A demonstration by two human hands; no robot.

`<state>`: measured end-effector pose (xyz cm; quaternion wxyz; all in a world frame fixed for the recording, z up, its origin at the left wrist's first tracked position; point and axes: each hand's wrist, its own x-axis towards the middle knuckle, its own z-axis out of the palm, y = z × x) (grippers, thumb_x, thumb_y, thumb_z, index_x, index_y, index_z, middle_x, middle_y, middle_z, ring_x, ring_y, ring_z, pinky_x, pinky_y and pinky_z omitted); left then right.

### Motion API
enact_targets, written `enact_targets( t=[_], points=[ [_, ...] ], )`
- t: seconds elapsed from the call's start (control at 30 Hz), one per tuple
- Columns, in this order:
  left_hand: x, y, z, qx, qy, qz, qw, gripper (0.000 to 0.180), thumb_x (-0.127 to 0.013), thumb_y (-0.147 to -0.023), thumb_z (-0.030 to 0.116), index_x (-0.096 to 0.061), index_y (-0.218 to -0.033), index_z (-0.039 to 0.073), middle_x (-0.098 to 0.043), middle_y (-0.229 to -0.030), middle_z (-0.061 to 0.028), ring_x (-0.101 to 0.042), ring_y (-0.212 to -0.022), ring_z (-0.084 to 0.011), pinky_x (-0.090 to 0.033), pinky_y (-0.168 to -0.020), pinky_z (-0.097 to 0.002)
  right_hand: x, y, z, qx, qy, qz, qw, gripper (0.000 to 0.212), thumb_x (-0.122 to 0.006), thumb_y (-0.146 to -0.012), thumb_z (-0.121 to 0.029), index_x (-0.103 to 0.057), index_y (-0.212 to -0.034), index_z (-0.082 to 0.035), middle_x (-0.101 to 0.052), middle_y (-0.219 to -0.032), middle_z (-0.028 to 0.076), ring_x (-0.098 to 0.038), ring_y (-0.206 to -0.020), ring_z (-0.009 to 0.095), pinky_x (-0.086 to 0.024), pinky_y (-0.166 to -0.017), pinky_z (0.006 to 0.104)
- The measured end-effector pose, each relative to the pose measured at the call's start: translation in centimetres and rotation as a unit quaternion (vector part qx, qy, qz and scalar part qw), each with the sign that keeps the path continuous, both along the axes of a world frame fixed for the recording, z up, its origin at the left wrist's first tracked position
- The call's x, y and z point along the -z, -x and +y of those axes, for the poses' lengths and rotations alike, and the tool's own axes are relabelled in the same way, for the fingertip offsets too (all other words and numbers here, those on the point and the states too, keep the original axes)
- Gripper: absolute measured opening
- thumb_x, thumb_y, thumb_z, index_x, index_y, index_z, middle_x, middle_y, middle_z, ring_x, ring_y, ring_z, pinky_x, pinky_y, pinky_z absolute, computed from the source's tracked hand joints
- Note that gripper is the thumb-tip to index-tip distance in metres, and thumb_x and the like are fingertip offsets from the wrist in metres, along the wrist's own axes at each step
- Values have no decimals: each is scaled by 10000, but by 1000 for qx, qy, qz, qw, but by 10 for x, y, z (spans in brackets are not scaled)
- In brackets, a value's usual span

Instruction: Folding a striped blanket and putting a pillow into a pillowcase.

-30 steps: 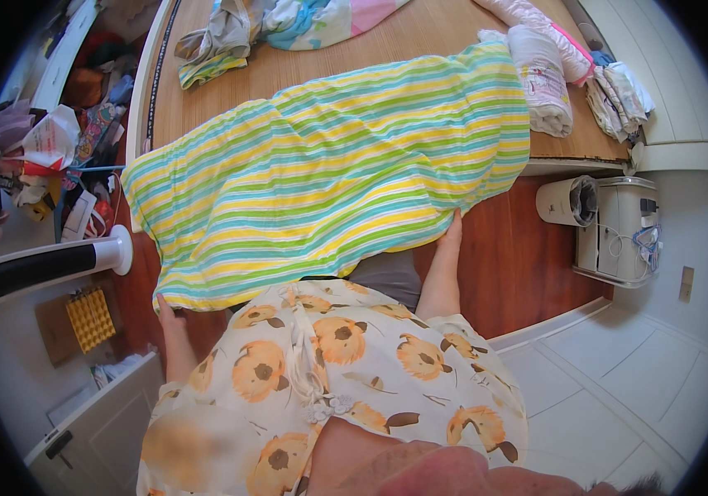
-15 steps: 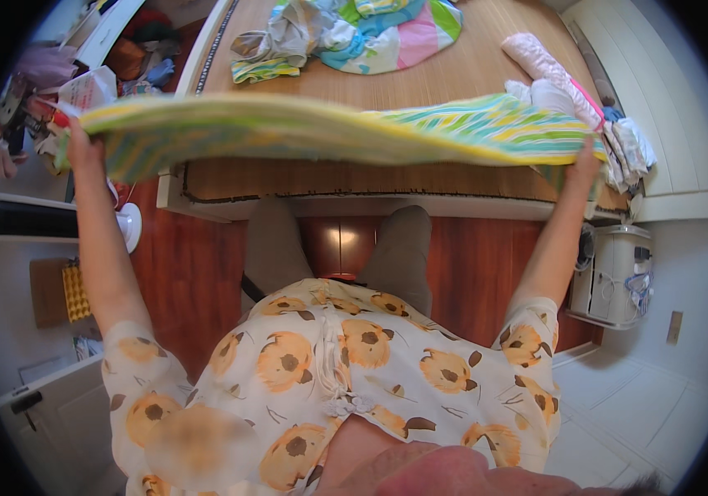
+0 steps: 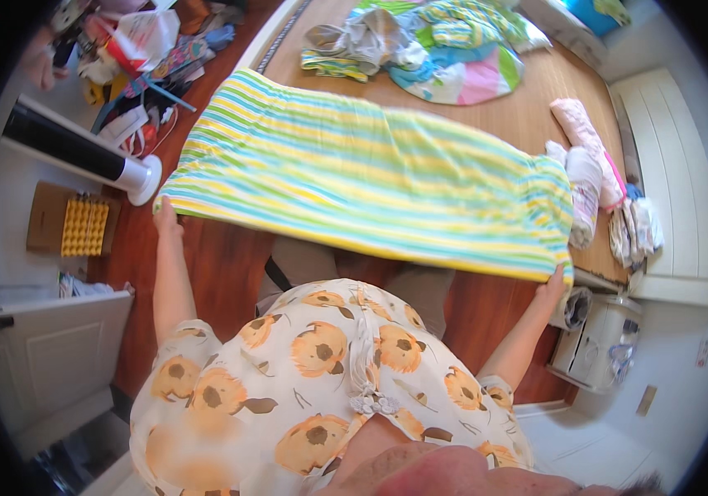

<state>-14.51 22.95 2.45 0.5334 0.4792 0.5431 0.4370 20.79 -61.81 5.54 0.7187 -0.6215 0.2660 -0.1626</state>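
A cloth with yellow, green, blue and white stripes (image 3: 362,169) is stretched out wide before me, its far part over the wooden bed board (image 3: 486,120). At the near left corner, my left hand (image 3: 167,217) is closed on its edge. My right hand (image 3: 552,283) grips the near right corner, close to the board's front. The yellow near edge runs taut between both hands. At the right end the fabric is wrinkled. What lies under the cloth is hidden.
Crumpled colourful clothes and fabric (image 3: 453,50) lie at the back of the board. Rolled pink and white cloths (image 3: 581,157) and folded cloths (image 3: 635,230) are at the right. Left stand a black-and-white tower fan (image 3: 81,149) and piled bags (image 3: 147,41). A white cabinet (image 3: 594,343) stands right.
Both hands have come down and nearer to me, still holding the cloth. The cloth has gone from a lifted, billowing strip to a broad spread sheet. My view has turned slightly.
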Motion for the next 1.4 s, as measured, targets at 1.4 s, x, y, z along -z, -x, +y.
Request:
enact_targets(
  t=[1.4],
  points=[
    [27, -219, 102, 203, -288, 468, 810, 466, -628, -801, 465, -598, -1085, 96, -625, -1097, -166, -597, -1019, -305, -484, -828, -420, 139, 152, 99, -43, 79, 369, 925, 390, -541, -925, -180, -479, -1176, 112, -570, -1120, 216, -620, -933, 349, -527, -743, 515]
  ],
)
